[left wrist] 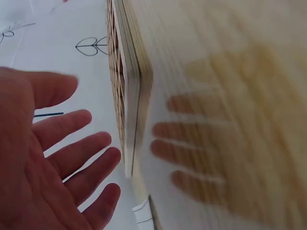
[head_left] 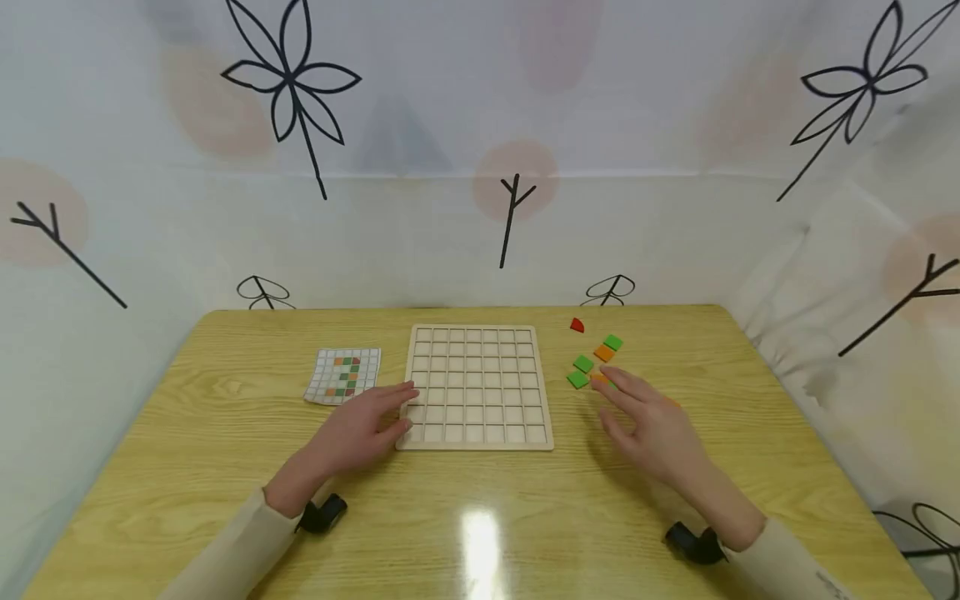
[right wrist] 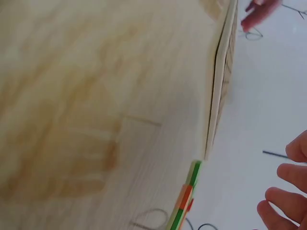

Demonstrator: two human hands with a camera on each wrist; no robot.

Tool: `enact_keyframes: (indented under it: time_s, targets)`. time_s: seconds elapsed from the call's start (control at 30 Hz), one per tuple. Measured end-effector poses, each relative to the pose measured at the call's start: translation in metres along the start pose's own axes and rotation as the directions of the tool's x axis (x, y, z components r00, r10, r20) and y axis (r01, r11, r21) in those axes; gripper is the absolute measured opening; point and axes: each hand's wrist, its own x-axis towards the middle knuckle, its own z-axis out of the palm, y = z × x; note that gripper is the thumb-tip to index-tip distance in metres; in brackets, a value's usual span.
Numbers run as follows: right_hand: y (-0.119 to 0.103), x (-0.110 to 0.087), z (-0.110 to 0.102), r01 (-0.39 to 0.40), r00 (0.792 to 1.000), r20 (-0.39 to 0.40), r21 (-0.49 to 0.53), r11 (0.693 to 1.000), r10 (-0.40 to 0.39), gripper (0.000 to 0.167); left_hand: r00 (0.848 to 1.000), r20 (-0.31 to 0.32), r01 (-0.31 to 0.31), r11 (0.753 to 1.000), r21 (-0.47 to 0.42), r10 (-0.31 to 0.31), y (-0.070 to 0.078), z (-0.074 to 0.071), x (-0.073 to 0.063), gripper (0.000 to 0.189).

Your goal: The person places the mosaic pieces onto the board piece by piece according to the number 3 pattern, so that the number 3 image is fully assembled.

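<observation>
Basically — both hands loose, gripping nothing: left hand at the grid board, center frame; right hand by the green tiles, right of center. Tiles look light, stiff, maybe slick — pinch opposite edges. Board seems rigid; take its sides.

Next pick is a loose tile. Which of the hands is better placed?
Right, I'd say. The right hand is beside the green and orange tiles, right of the grid board. The left hand is at the opposite edge, with the grid board between it and them.
</observation>
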Motion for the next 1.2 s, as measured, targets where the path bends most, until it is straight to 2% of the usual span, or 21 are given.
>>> enact_keyframes:
  time_s: [0.13,0.27,0.47,0.57,0.7,0.9,1.0,1.13,1.2]
  targets:
    - [0.006,0.000,-0.001,-0.049,0.999,-0.004,0.023,0.999,0.050,0.045,0.998,0.065,0.030,0.997,-0.067,-0.025,-0.005,0.003,0.007,0.060]
    - [0.014,0.002,-0.002,-0.102,0.995,0.009,0.077,0.992,0.102,0.043,0.992,0.104,0.082,0.987,-0.135,-0.068,-0.011,0.007,0.018,0.068]
    - [0.027,0.005,-0.006,-0.178,0.984,0.032,0.152,0.972,0.175,0.039,0.980,0.106,0.188,0.963,-0.192,-0.170,-0.015,0.014,0.038,0.070]
    - [0.034,0.007,-0.009,-0.202,0.979,0.040,0.172,0.964,0.198,0.037,0.971,0.103,0.233,0.956,-0.181,-0.217,-0.013,0.020,0.048,0.069]
    - [0.042,0.006,-0.012,-0.236,0.972,0.060,0.186,0.954,0.229,0.033,0.959,0.114,0.274,0.955,-0.117,-0.261,-0.010,0.026,0.057,0.069]
    - [0.055,0.005,-0.008,-0.255,0.967,0.069,0.222,0.941,0.245,0.027,0.937,0.156,0.322,0.946,-0.031,-0.314,-0.006,0.029,0.060,0.075]
    - [0.062,0.002,-0.008,-0.321,0.946,0.119,0.257,0.911,0.300,0.025,0.935,0.163,0.325,0.945,-0.030,-0.316,-0.004,0.030,0.060,0.076]
    - [0.071,-0.001,-0.013,-0.462,0.882,0.250,0.297,0.836,0.399,0.029,0.941,0.144,0.316,0.948,-0.040,-0.308,-0.003,0.032,0.061,0.074]
    - [0.077,-0.003,-0.016,-0.511,0.851,0.308,0.302,0.805,0.425,0.033,0.942,0.135,0.316,0.948,-0.046,-0.307,-0.003,0.032,0.061,0.073]
